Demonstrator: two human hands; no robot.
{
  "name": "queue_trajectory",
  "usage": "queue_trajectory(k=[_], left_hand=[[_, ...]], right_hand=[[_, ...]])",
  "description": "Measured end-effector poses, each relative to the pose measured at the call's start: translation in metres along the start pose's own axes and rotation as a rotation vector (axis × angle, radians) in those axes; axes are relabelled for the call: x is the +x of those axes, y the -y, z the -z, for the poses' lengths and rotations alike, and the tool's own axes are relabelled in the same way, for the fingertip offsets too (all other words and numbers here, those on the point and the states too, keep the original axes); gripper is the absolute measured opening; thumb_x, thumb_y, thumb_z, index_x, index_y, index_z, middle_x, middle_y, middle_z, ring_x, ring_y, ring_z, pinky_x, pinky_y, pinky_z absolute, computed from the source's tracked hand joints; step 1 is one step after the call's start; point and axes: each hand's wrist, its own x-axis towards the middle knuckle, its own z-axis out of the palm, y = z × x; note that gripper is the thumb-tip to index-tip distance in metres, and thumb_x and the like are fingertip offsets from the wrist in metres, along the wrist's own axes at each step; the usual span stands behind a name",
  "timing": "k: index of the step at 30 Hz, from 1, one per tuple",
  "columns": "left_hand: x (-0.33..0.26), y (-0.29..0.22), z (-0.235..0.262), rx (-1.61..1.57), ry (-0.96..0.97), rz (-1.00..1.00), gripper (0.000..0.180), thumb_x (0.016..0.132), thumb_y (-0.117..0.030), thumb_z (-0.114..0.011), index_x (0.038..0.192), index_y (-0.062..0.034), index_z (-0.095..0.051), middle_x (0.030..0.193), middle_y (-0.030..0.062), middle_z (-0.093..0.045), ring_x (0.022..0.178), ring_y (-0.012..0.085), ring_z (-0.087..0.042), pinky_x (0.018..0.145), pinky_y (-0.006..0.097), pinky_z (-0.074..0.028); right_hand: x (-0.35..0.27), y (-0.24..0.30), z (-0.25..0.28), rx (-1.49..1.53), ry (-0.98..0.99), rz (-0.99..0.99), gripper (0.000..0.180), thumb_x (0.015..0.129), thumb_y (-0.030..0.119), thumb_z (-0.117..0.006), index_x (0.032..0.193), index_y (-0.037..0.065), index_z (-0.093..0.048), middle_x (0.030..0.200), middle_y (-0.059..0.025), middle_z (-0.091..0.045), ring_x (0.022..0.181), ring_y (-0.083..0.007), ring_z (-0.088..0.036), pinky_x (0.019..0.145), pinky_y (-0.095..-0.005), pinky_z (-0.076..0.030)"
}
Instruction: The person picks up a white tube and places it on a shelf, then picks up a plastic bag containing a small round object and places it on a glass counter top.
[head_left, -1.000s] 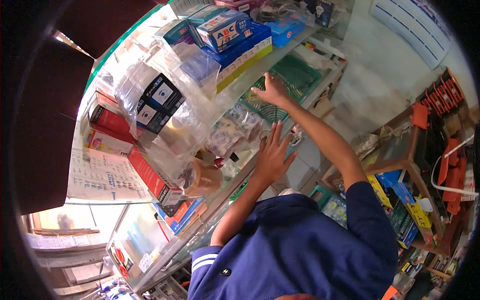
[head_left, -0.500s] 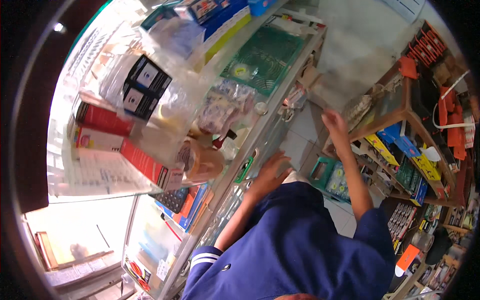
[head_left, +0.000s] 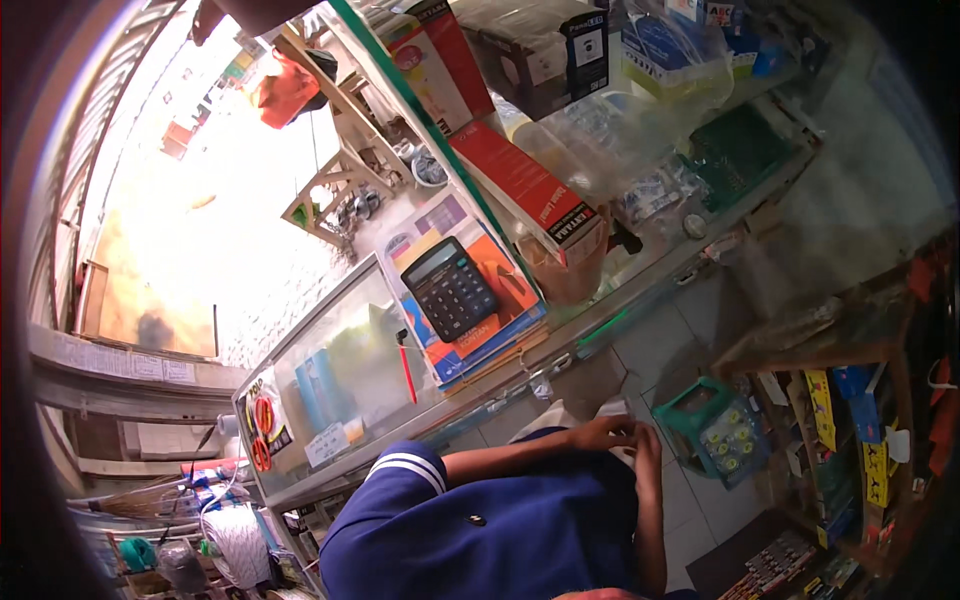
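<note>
My left hand (head_left: 603,434) reaches across in front of the navy shirt, its fingers curled. Beside it, nearly touching, is my right hand (head_left: 646,452), bent inward with its fingers closed. A small pale patch shows between the two hands. Whether it is something held or cloth behind them cannot be made out. Both hands are low in front of my body, apart from the glass display counter (head_left: 590,345). On the floor to their right stands a green crate (head_left: 690,408) with several round-topped clear packs (head_left: 728,443).
Atop the counter lie a black calculator (head_left: 450,289) on booklets, a red pen (head_left: 407,370), a red box (head_left: 525,185), a black lamp box (head_left: 587,60) and a green tray (head_left: 740,150). Red-handled scissors (head_left: 262,432) are at its left end. Stocked wooden shelves (head_left: 810,350) stand at right.
My view has swung left, showing more of the counter and the doorway. My hands, apart and spread before, have come together in front of my body.
</note>
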Motion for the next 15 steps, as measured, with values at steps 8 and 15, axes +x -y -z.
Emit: queue_trajectory(k=[8, 15], left_hand=[[-0.018, 0.044, 0.006, -0.021, -0.055, 0.115, 0.032, 0.093, -0.028, -0.062, 0.109, -0.0003, -0.063, 0.109, 0.0136, -0.064, 0.104, 0.0253, -0.061, 0.089, 0.037, -0.048], [-0.006, 0.088, 0.014, 0.319, -0.041, 0.017, 0.034, 0.090, -0.017, -0.054, 0.122, -0.0076, -0.061, 0.124, 0.0122, -0.059, 0.113, 0.0295, -0.058, 0.097, 0.038, -0.046]], right_hand=[[-0.037, -0.003, 0.000, 0.009, -0.061, -0.019, 0.041, 0.098, 0.038, -0.054, 0.124, 0.006, -0.056, 0.110, -0.0069, -0.063, 0.092, -0.0165, -0.062, 0.078, -0.0310, -0.047], [-0.038, -0.058, 0.032, -0.139, -0.180, 0.156, 0.025, 0.098, 0.020, -0.056, 0.118, 0.004, -0.058, 0.104, -0.0043, -0.064, 0.092, -0.0117, -0.059, 0.082, -0.0277, -0.047]])
